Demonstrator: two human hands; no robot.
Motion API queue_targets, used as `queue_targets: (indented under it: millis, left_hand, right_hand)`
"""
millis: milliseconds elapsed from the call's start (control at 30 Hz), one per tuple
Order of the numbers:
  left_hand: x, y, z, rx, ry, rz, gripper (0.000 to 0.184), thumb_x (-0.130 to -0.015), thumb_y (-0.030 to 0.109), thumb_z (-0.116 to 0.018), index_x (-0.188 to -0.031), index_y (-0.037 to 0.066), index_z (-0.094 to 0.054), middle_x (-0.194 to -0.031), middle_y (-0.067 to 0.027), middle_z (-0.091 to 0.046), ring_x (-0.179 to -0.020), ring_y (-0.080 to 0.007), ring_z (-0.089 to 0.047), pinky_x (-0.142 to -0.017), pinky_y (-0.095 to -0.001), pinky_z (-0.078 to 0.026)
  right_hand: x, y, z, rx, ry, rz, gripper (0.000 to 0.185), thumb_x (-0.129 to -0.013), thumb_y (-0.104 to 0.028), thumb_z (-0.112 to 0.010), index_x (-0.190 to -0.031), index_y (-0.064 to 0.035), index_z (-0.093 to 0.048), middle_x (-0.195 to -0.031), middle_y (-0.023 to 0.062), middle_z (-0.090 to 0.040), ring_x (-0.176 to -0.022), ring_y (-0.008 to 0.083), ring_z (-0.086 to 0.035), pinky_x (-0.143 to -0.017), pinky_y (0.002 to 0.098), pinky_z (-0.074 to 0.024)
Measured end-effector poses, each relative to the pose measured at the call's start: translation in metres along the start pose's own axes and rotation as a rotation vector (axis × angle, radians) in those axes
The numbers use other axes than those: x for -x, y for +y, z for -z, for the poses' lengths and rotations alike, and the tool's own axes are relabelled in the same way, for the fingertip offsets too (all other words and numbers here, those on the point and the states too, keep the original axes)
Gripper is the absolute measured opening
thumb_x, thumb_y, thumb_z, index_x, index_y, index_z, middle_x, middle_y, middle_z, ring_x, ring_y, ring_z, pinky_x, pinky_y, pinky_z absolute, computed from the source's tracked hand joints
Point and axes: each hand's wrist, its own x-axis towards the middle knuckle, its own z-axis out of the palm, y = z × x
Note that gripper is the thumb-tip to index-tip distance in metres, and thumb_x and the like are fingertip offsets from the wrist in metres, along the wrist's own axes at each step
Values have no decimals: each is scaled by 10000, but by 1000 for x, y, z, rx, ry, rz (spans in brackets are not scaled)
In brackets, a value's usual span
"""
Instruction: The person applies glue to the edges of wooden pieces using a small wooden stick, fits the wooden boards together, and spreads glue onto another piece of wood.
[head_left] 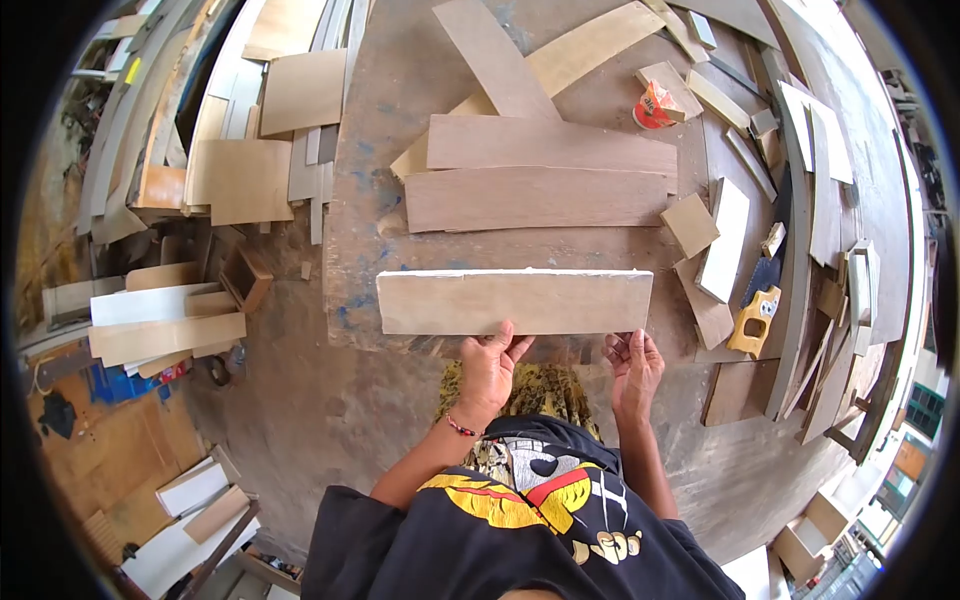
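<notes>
A long rectangular wooden board [515,304] with a white far edge lies crosswise at the near edge of the workbench [375,245]. My left hand [487,372] grips its near edge around the middle, thumb on top and fingers underneath. At the board's near right corner is my right hand [634,372], its fingertips pinched together on or against that corner. Whether anything small is between those fingertips I cannot make out. Beyond the board lie two more brown wooden strips, a nearer strip [535,199] and a farther strip [550,143] partly under it.
To the right rests a handsaw with a yellow handle [754,320], beside a white block [723,240] and a small square wood piece [690,225]. A red and white cup [654,106] stands farther back. Wood panels [300,92] are stacked at the left.
</notes>
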Motion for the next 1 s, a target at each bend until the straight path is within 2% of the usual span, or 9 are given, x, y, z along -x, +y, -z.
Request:
queue_targets:
  millis: [167,267,367,433,467,533,733,867,1000]
  left_hand:
    - [-6,-4,-1,-3,-9,23,139,-860,43,-572,-997,30,-551,-933,-36,-592,-929,-189,-594,-897,-434,-497]
    - [-8,2,-3,-19,-32,47,131,-863,44,-568,-991,25,-550,-926,-37,-594,-917,-188,-598,-896,-433,-498]
    - [-8,8,-6,-121,7,89,156,-864,53,-569,-1014,16,-547,-971,-70,-603,-905,-209,-614,-843,-381,-534]
    - [-7,16,-13,-296,50,168,206,-861,77,-584,-1047,-2,-542,-998,-114,-613,-876,-237,-635,-749,-310,-563]
    - [-7,18,-13,-300,45,167,206,-861,77,-584,-1047,-2,-542,-998,-114,-613,-876,-237,-635,-749,-310,-563]
    - [-11,22,-10,-455,29,178,261,-851,122,-613,-1032,-52,-541,-949,-171,-629,-820,-257,-654,-651,-258,-567]
    - [-18,28,-9,-540,32,240,314,-844,177,-634,-924,-116,-554,-826,-209,-634,-732,-248,-662,-585,-252,-561]
    - [-17,31,-9,-575,12,243,327,-852,213,-626,-900,-105,-566,-816,-203,-635,-707,-241,-661,-578,-250,-558]
    - [-14,37,-6,-752,-123,387,334,-874,266,-591,-873,-68,-587,-761,-158,-640,-632,-193,-649,-517,-230,-528]
  right_hand:
    - [-14,-7,6,25,59,-95,203,-891,-207,-576,-891,-7,-542,-779,80,-603,-678,177,-629,-562,269,-535]
    - [-19,-5,11,1,63,-105,212,-880,-202,-592,-886,2,-533,-780,89,-601,-675,186,-630,-566,272,-543]
    - [-22,-1,16,-15,71,-103,237,-867,-203,-611,-887,17,-526,-776,95,-597,-672,198,-631,-578,281,-552]
    - [-23,-4,14,9,80,-109,241,-867,-199,-612,-884,25,-525,-777,99,-598,-674,203,-634,-581,284,-555]
    - [-23,-5,13,37,91,-121,245,-866,-195,-613,-881,32,-524,-778,103,-598,-676,207,-637,-584,286,-557]
    - [-25,-5,13,59,85,-127,252,-864,-196,-615,-882,38,-524,-779,105,-599,-680,211,-641,-580,286,-557]
    - [-29,-8,13,129,78,-163,266,-855,-211,-627,-896,38,-541,-790,117,-613,-688,219,-648,-571,279,-548]
    - [-31,-13,11,226,65,-167,302,-870,-244,-603,-870,55,-553,-756,136,-619,-625,211,-644,-536,278,-544]
    - [-27,-25,13,410,38,-157,359,-889,-275,-569,-823,78,-561,-681,141,-610,-595,198,-642,-517,262,-530]
